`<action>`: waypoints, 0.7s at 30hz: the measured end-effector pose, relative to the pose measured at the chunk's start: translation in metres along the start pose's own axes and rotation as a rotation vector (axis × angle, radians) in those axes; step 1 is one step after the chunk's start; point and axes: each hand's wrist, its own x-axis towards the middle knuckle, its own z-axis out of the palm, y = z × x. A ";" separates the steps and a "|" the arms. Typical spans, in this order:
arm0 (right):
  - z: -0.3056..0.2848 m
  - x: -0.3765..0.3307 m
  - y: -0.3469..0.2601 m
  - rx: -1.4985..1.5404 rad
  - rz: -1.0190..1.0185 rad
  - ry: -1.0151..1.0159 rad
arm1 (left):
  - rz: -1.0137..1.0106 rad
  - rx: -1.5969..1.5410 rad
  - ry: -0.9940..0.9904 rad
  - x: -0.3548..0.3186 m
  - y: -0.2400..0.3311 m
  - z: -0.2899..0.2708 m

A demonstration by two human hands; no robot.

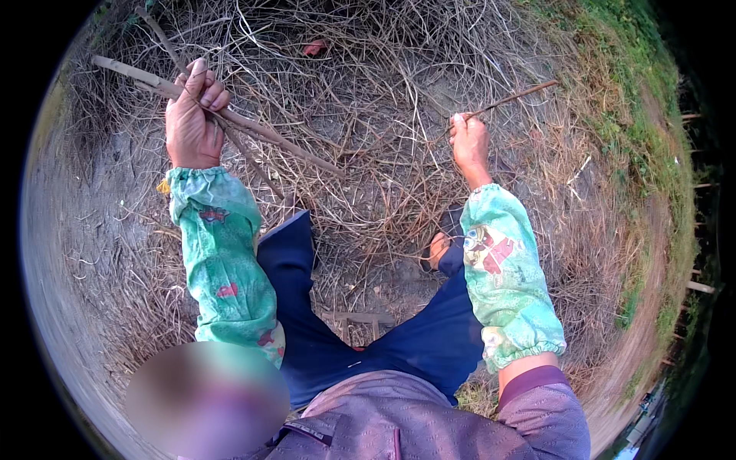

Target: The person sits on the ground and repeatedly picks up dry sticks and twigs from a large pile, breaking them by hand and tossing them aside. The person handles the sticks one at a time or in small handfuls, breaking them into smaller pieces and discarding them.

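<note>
My left hand (197, 119) is closed round a few crossing sticks (295, 150), raised at the upper left. The thickest is pale brown and slants down to the right; a thinner one crosses it. In my right hand (470, 144), at the right of the middle, a single thin reddish-brown stick (521, 95) is pinched near one end, pointing up and to the right. Below and between both hands lies a wide tangle of dry twigs (376, 176) on the ground. Green patterned sleeve covers are on both forearms.
My legs in dark blue trousers (414, 337) are spread, with a small wooden seat edge (356, 317) between them. A denser brush heap (368, 38) lies at the far side. Green grass (613, 84) borders the right. A small red scrap (314, 48) sits among the twigs.
</note>
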 end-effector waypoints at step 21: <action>0.193 -0.044 0.085 -0.475 0.073 -0.557 | -0.129 0.360 0.149 -0.038 -0.031 0.019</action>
